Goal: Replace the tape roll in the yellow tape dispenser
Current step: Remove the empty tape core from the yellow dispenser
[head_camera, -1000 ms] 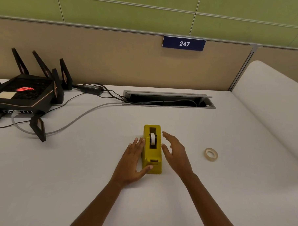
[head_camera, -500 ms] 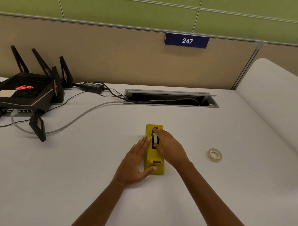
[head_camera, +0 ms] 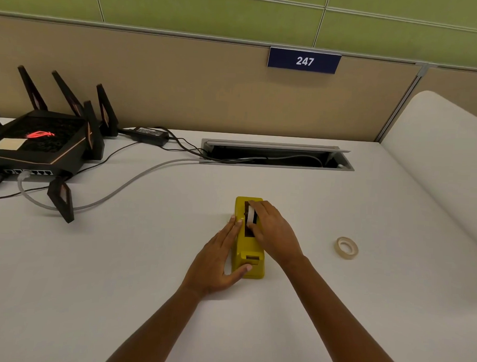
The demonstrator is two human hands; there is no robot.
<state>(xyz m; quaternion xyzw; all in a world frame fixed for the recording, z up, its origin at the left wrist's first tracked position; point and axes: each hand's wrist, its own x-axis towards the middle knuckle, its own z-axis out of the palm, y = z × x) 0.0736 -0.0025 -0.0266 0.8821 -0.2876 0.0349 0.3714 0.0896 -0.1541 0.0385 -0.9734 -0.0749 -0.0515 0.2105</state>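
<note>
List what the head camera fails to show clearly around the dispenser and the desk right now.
- White roll in the yellow dispenser: mostly covered by the right hand; its grip is unclear.
- Dispenser's left side: hidden by the left hand.
- Router: cut off by the left edge.
- Cable tray interior: too dark.

A dark blue sign [head_camera: 304, 61] fixed to the top edge of the tan partition at the back of the surface carries the white number "247". On the top of the black router [head_camera: 39, 142] at the left, a red emblem [head_camera: 40, 135] glows; it is a logo shape, with no letters to read. No other writing can be read.
</note>
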